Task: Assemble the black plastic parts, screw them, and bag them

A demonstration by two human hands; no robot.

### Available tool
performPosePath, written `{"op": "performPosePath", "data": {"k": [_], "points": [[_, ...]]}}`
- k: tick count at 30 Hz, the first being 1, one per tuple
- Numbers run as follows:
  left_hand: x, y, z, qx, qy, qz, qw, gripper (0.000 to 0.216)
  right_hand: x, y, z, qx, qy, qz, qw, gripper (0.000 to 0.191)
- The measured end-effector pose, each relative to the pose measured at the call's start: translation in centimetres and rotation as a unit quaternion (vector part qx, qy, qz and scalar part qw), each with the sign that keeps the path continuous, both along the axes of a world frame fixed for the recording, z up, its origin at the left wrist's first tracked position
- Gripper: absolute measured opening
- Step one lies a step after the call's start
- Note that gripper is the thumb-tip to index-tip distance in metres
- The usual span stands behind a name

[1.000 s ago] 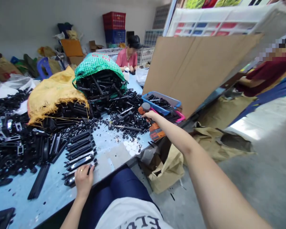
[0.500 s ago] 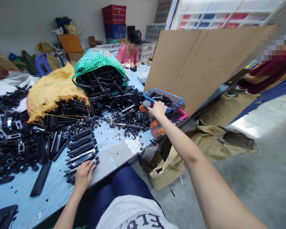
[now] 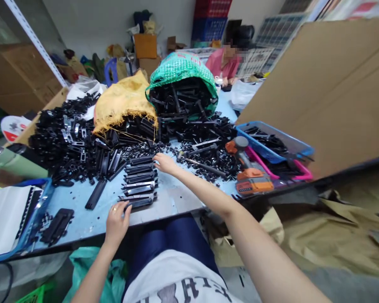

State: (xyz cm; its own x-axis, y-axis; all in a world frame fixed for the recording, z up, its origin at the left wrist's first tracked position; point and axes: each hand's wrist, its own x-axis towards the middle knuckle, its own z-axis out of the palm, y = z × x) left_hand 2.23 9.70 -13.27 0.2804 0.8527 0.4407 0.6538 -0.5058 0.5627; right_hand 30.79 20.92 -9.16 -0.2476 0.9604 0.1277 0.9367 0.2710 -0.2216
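Observation:
A row of several black slotted metal pieces lies on the blue table covering before me. My left hand is at the near left end of the row, thumb and fingers apart, with fingertips close to the nearest piece. At the far right end, my right hand has its fingertips drawn together by the farthest pieces; anything between them is hidden. An orange and grey cordless drill lies to the right, out of my grasp. A hammer rests among small black screws.
Black parts spill from a yellow sack and a green sack. Blue and pink baskets stand right, beside a cardboard panel. At left are a green tumbler and a blue tray. A co-worker sits opposite.
My right hand has left the drill at the basket and moved left to the row's far end. My left hand has opened beside the nearest piece. The view has turned left.

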Motion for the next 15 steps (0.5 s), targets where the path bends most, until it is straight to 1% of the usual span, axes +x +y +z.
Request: {"op": "performPosePath", "data": {"k": [2,3,4,5,6,8,9,10,11,12,13,14,15], "points": [[0.2,-1.1,0.2,-0.117,-0.082,0.008,0.99,0.028,-2.0,2.7,0.1,-0.012,-0.016,0.023,1.0,0.026],[0.7,-1.6,0.3,-0.194,-0.128,0.012,0.973,0.027,-2.7,3.9,0.2,-0.022,-0.024,0.034,0.999,0.026],[1.4,-2.1,0.3,-0.278,-0.176,0.018,0.944,0.027,-3.3,5.0,0.3,-0.033,-0.032,0.044,0.998,0.027],[2.2,-2.6,0.4,-0.364,-0.23,0.03,0.902,0.03,-3.8,5.8,0.4,-0.045,-0.039,0.054,0.997,0.028],[3.0,-3.1,0.6,-0.445,-0.285,0.042,0.848,0.033,-4.0,6.6,0.5,-0.059,-0.045,0.063,0.995,0.028],[4.4,-3.8,0.9,-0.573,-0.388,0.06,0.719,0.033,-4.2,7.6,1.0,-0.086,-0.053,0.08,0.992,0.028],[4.8,-4.0,1.2,-0.616,-0.428,0.066,0.658,0.031,-4.1,8.0,1.3,-0.098,-0.054,0.089,0.99,0.028],[5.2,-4.1,1.4,-0.643,-0.462,0.074,0.606,0.027,-3.9,8.2,1.7,-0.11,-0.053,0.096,0.988,0.029],[5.3,-4.1,1.5,-0.66,-0.489,0.086,0.564,0.023,-3.8,8.3,2.1,-0.122,-0.053,0.104,0.986,0.029],[5.4,-4.0,1.6,-0.666,-0.512,0.103,0.532,0.02,-3.7,8.4,2.5,-0.135,-0.055,0.114,0.983,0.032],[5.4,-3.7,1.6,-0.665,-0.532,0.124,0.508,0.019,-3.8,8.5,2.8,-0.153,-0.055,0.124,0.979,0.038],[5.5,-3.4,1.6,-0.658,-0.552,0.146,0.491,0.021,-4.0,8.4,3.0,-0.172,-0.042,0.125,0.976,0.048],[5.6,-2.9,1.6,-0.645,-0.569,0.167,0.482,0.024,-4.3,8.4,3.0,-0.195,-0.021,0.116,0.974,0.06]]}}
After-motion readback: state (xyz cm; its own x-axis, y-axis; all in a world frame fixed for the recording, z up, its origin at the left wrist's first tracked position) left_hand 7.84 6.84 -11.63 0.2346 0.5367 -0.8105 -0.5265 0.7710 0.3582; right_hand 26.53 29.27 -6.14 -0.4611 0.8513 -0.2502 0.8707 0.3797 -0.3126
